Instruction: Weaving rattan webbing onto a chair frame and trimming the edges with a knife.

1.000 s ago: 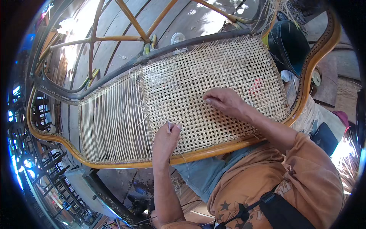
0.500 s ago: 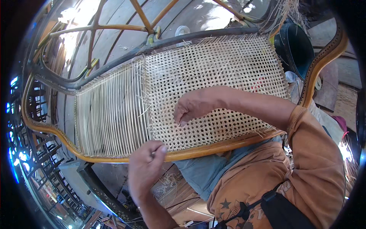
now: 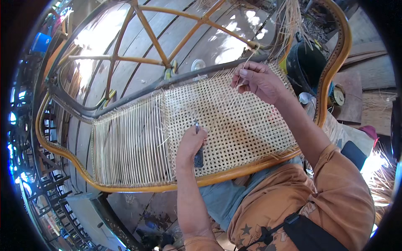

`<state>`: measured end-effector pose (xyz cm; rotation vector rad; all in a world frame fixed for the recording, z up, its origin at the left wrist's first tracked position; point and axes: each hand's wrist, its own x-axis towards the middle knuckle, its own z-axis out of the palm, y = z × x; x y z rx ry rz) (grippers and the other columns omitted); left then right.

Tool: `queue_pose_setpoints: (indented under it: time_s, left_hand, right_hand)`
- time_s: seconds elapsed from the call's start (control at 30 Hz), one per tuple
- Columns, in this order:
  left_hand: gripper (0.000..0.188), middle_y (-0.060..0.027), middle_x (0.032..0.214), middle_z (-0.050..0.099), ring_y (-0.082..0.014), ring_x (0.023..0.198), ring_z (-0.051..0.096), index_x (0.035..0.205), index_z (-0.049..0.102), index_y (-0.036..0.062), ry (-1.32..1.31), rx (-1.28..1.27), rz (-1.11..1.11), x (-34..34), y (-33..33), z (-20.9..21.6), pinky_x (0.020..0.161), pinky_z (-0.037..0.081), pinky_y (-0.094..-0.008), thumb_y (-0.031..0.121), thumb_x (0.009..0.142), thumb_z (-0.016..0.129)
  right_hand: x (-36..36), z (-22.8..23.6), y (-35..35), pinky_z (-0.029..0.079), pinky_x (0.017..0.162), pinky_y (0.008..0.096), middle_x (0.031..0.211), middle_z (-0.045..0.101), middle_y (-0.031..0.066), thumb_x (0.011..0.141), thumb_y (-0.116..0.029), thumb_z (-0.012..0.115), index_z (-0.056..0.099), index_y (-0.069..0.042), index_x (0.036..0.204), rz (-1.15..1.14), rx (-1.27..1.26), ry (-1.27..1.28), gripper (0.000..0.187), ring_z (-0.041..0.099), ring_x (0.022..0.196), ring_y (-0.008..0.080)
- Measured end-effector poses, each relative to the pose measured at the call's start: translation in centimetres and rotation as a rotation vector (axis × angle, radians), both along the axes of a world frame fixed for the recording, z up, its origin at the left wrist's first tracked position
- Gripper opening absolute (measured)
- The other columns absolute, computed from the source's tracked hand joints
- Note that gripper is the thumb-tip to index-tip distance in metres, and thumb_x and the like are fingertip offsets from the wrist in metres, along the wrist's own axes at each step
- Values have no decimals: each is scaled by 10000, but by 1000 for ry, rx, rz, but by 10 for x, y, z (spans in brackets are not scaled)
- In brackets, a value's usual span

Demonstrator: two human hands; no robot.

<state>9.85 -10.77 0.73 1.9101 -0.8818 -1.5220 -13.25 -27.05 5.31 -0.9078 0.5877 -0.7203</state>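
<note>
A woven cane panel [image 3: 230, 121] stretches across a rattan seat frame [image 3: 134, 189] in front of me. Its right part is an open mesh with small holes; the left part has only parallel strands [image 3: 125, 146]. My left hand [image 3: 190, 147] rests over the mesh near its left edge, closed around a slim tool [image 3: 199, 160] with a dark handle and a metal tip; its exact kind is unclear. Above the far right of the panel, my raised right hand [image 3: 263, 83] pinches a thin cane strand [image 3: 247, 62]. The strand's lower end blends into the mesh.
Rattan backrest poles [image 3: 153, 35] rise beyond the panel. A curved armrest [image 3: 342, 46] bounds the right side, near a dark bucket [image 3: 307, 62] and a hanging bundle of loose cane [image 3: 293, 19]. Plank flooring [image 3: 180, 39] lies behind the frame.
My right hand has moved from mid-panel up to the far right and now lifts a strand. My left hand has moved from the front rail onto the mesh, showing the tool.
</note>
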Motion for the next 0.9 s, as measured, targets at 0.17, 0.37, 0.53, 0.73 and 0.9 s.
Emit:
queue_pose_setpoints:
  time_s: [0.17, 0.37, 0.53, 0.73, 0.9]
  left_hand:
    - [264, -44, 600, 555, -130, 517, 558, 679, 553, 32, 88, 40, 19, -16, -18, 4, 509, 454, -280, 208, 875, 553]
    - [301, -50, 576, 535, -134, 457, 523, 774, 557, 1, 91, 24, -44, -28, -30, -23, 458, 437, -284, 261, 919, 516]
    - [294, -27, 551, 482, -125, 435, 479, 828, 543, 12, 59, 111, 158, 11, -5, 28, 439, 421, -272, 289, 922, 516]
    - [295, -15, 582, 475, -107, 454, 474, 814, 541, 25, -64, -38, -36, 18, 7, 19, 442, 415, -262, 307, 895, 556]
    - [225, -18, 638, 505, -90, 476, 480, 797, 556, 14, -159, -81, -74, 17, 9, 22, 450, 416, -252, 224, 877, 567]
  right_hand:
    - [-9, 11, -6, 496, 647, 267, 837, 631, 59, 916, -138, 555, 612, -25, 934, -118, -111, 126, 128, 631, 765, 157]
    - [41, 47, 27, 488, 645, 268, 751, 620, 65, 904, -136, 567, 635, -27, 909, 123, -251, 289, 128, 599, 724, 124]
    - [85, -29, 57, 476, 662, 310, 727, 622, 96, 884, -143, 576, 631, -17, 908, 540, -643, 581, 139, 598, 698, 157]
    - [97, -46, 65, 482, 695, 341, 814, 655, 137, 854, -153, 576, 646, -20, 926, 662, -745, 788, 166, 635, 756, 246]
    - [100, -41, 63, 480, 683, 350, 792, 648, 143, 870, -159, 560, 625, 5, 956, 678, -776, 754, 197, 627, 735, 239]
